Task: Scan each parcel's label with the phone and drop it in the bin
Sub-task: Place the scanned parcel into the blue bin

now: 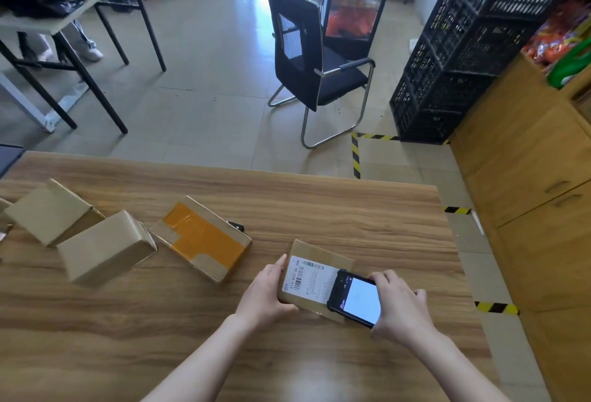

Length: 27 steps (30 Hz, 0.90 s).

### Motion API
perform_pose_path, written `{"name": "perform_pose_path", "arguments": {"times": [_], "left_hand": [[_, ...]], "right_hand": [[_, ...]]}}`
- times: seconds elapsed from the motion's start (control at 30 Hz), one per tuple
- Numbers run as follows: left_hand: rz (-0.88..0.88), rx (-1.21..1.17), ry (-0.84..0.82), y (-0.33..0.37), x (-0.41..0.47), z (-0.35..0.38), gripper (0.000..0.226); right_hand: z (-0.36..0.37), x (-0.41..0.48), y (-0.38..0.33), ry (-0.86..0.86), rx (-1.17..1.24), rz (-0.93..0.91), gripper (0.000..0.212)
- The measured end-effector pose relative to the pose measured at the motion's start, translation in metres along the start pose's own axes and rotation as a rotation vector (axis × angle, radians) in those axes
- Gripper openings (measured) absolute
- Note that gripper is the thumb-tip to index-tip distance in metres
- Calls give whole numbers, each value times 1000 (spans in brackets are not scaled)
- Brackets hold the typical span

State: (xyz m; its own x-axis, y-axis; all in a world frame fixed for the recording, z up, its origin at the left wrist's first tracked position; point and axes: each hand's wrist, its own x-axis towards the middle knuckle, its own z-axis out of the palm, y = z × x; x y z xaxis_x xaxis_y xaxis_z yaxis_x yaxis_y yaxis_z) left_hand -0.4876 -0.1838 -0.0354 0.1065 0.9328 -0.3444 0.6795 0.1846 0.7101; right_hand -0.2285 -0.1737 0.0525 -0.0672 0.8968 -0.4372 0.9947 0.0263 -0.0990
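Head: labelled parcel [311,273], wooden table [351,209], tiled floor [208,65]

Reaching forward with both bare forearms. Gripping parcel [315,261] edge with left hand [265,291]. Holding phone [356,301] in curled right hand [399,304].

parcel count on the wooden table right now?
4. Open-flapped box far left, plain box beside it, orange-taped box mid-table, labelled parcel held by the left hand under the phone. Something cut off at the left edge may be another.
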Motion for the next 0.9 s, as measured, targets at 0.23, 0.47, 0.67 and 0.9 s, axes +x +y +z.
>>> {"name": "perform_pose_path", "arguments": {"times": [0.23, 0.47, 0.67, 0.9], "left_hand": [[28, -137, -71, 0, 8, -4, 112], [129, -43, -97, 3, 17, -1, 97], [236, -21, -119, 39, -3, 18, 96], [407, 83, -195, 122, -38, 92, 91]], "right_hand": [[27, 5, -17, -80, 626, 192, 91], [55, -4, -32, 30, 1082, 281, 83], [60, -42, 1, 158, 1178, 321, 82], [74, -132, 90, 306, 1260, 384, 82]]}}
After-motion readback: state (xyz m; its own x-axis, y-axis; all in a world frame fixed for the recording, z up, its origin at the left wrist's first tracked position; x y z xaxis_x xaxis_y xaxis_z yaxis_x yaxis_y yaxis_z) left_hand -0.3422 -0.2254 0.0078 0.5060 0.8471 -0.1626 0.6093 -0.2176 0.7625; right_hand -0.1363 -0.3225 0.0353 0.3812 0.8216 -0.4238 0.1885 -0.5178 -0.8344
